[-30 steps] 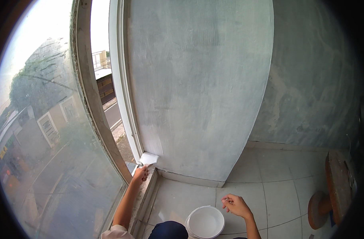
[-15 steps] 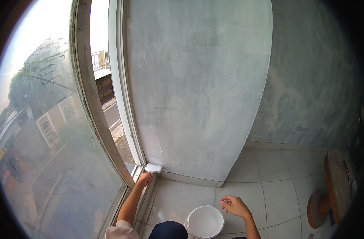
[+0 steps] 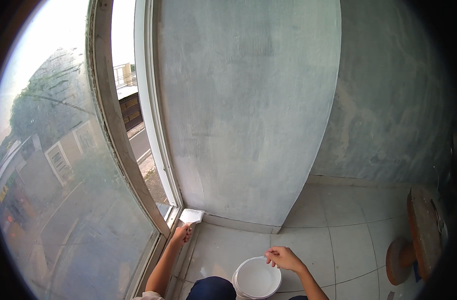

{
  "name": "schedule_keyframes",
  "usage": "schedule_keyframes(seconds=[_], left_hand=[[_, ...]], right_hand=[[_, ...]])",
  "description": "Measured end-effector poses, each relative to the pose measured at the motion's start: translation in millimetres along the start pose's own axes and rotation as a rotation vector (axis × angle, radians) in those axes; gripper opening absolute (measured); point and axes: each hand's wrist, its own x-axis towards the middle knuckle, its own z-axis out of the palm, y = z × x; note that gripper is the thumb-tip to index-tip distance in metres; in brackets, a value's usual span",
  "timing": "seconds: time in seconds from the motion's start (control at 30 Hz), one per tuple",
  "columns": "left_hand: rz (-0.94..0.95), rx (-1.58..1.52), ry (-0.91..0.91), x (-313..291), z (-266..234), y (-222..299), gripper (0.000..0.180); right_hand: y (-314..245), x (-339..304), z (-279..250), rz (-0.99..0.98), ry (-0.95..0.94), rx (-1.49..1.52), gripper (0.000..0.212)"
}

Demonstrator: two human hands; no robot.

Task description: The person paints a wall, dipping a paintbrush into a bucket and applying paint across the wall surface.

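Observation:
My left hand (image 3: 182, 233) is closed around the handle of a wide paintbrush (image 3: 192, 216) with a flat white head. The brush is down at the corner where the window frame meets the foot of the grey-white wall panel (image 3: 248, 115). My right hand (image 3: 286, 258) has its fingers bent and drawn together at the right rim of a white bucket (image 3: 256, 280). What those fingers pinch, if anything, is too small to make out. The bucket stands on the floor in front of me, pale inside.
A glass window pane (image 3: 63, 175) in a worn frame (image 3: 133, 165) fills the left side, with a street beyond the gap. Grey floor tiles (image 3: 351, 250) spread to the right. A brown wooden spool-shaped piece (image 3: 421, 230) lies at the far right, before a darker wall (image 3: 388, 100).
My left hand has drawn slightly down and back, and more of the brush head shows. My right hand has moved left to the bucket's rim, its fingers closer together.

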Motion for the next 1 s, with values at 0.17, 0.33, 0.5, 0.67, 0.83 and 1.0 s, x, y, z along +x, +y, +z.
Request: schedule_keyframes(seconds=[0.17,0.33,0.5,0.67,0.83,1.0], left_hand=[[0.066,-0.047,0.067,-1.1,29.0,-19.9,0.025],[0.036,-0.053,-0.108,-4.2,49.9,-28.3,0.035],[-0.028,0.008,-0.215,-24.9,60.6,-24.3,0.039],[0.003,0.029,-0.279,4.3,23.7,-43.3,0.030],[0.117,-0.028,0.041,-44.3,41.0,-63.6,0.028],[0.166,-0.046,0.223,-83.8,23.9,-83.4,0.040]], right_hand=[[-19.6,76.3,76.4,-0.024,-0.336,0.100,0.033],[-34.4,159.2,147.8,0.120,-0.234,0.483,0.045],[-21.6,174.0,187.3,0.108,-0.029,0.879,0.041],[-9.4,187.9,207.4,0.054,-0.051,0.997,0.025],[14.8,216.3,221.3,0.161,0.068,1.055,0.024],[5.5,250.1,247.3,0.224,0.148,1.081,0.017]])
